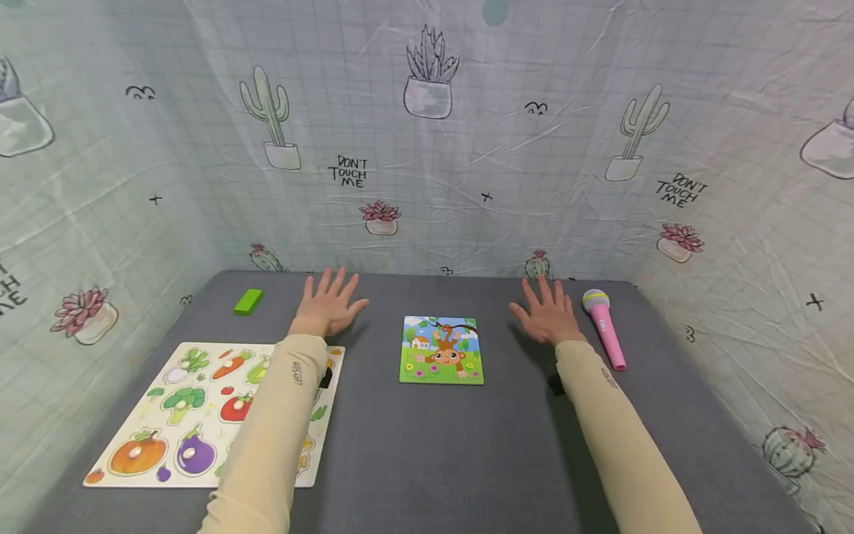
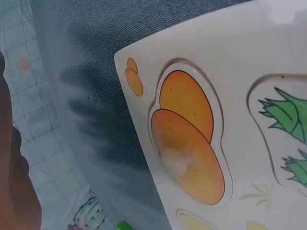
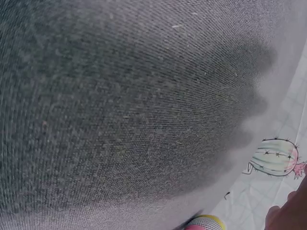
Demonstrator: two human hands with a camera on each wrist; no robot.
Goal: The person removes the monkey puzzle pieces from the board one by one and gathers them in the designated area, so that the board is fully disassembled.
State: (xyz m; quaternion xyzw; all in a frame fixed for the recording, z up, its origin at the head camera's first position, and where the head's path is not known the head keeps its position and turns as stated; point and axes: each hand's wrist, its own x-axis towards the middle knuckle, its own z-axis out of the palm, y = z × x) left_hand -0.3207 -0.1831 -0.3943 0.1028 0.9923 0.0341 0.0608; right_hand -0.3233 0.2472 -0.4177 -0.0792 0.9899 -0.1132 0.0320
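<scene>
Left hand (image 1: 328, 304) and right hand (image 1: 550, 317) look empty, fingers spread, out by the table (image 1: 440, 467)'s far edge. Monkey puzzle (image 1: 442, 350) sits between them, vegetable puzzle (image 1: 133, 409) along the left edge, pink microphone (image 1: 608, 331) toward the far right corner. I'd hold palms level, sleeves (image 1: 267, 430) clear of both puzzles.

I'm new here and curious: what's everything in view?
Block: 1, green, far left of table
Vegetable board: 1, white, left
Vegetable pieces: several, some hidden, various colours, in the board
Monkey picture: 1, multicoloured, table's middle
Microphone: 1, pink with silver head, right
Tabletop: 1, dark grey, below these
Backdrop: seemingly 1, pale with printed plants, around table
Wrist devices: 2, black, at wrists
Sleeves: 2, beige, both arms
Left hand: 1, bare, beyond board
Right hand: 1, bare, left of microphone
</scene>
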